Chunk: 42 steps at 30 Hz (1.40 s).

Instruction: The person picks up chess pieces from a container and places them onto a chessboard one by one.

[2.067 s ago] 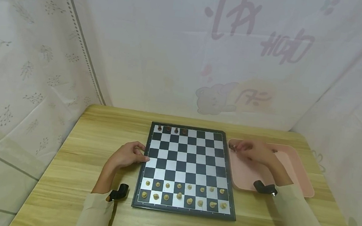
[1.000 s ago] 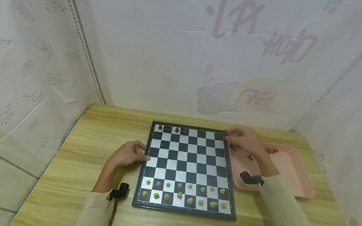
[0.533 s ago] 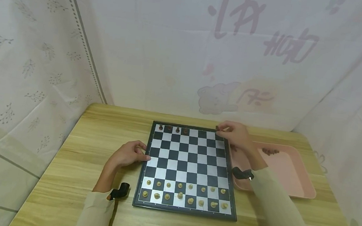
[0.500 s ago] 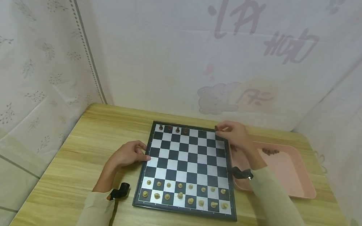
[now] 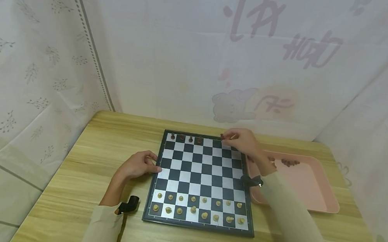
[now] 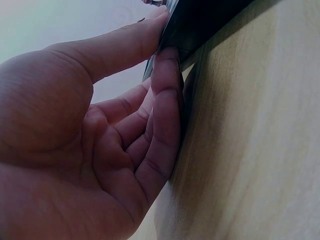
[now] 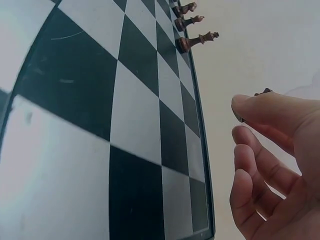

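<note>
from my remote seat i see a pale wood-grain table [image 5: 99, 158] with rounded far corners, backed by a creased whitish wall covering [image 5: 172, 56] printed with faint lettering and a bear [image 5: 230, 106]; grey sprigs pattern its left side. on the table lies a square black-and-silver chequered chessboard [image 5: 205, 169], with two rows of small cream chess pieces [image 5: 193, 209] nearest me and four reddish-brown chess pieces [image 5: 190, 139] at the far left. my right hand [image 5: 242, 141] pinches a small dark brown chess piece [image 5: 222, 137] off the board near its far edge. my left hand [image 5: 139, 165] grips the board's left edge, thumb on top. a shallow pink plastic tray [image 5: 313, 191] to the right holds more brown pieces [image 5: 289, 162]
</note>
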Motion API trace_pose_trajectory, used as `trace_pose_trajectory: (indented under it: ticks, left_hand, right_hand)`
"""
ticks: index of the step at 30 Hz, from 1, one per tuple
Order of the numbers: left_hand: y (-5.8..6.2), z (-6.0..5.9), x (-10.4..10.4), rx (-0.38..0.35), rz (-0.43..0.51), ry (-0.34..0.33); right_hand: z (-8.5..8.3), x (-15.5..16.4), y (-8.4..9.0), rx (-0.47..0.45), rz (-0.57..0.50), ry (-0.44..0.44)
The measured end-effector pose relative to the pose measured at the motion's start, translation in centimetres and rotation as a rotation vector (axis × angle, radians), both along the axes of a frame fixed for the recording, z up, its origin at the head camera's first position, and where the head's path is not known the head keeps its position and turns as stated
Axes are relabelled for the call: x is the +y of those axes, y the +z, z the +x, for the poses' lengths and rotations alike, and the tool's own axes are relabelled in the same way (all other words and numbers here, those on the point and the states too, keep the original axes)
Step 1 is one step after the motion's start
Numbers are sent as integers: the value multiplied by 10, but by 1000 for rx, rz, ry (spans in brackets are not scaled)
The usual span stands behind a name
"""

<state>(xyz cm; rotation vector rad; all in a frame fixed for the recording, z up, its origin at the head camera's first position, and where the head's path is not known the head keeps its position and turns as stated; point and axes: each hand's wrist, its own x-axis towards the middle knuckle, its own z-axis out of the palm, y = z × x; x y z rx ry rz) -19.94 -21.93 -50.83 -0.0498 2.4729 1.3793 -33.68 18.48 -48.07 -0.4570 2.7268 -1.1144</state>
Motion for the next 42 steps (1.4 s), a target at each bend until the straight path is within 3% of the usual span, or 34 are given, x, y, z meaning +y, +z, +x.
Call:
trace_pose_trajectory:
  ticks: [11,20,34,42]
  left_hand:
    - [1,0,-1,-5,28,-8]
    - [1,-1,-1,-3,34,-9]
    - [1,-2,-1,-4,24,-7]
    - [2,0,0,-9,16,0]
  right_hand:
    - [-13,-25,-7,-4,33,92]
    - [-13,-42,-6,28,72,176]
    - [-14,-45,-14,67,108,183]
    - [-17,-33,-16,34,54,186]
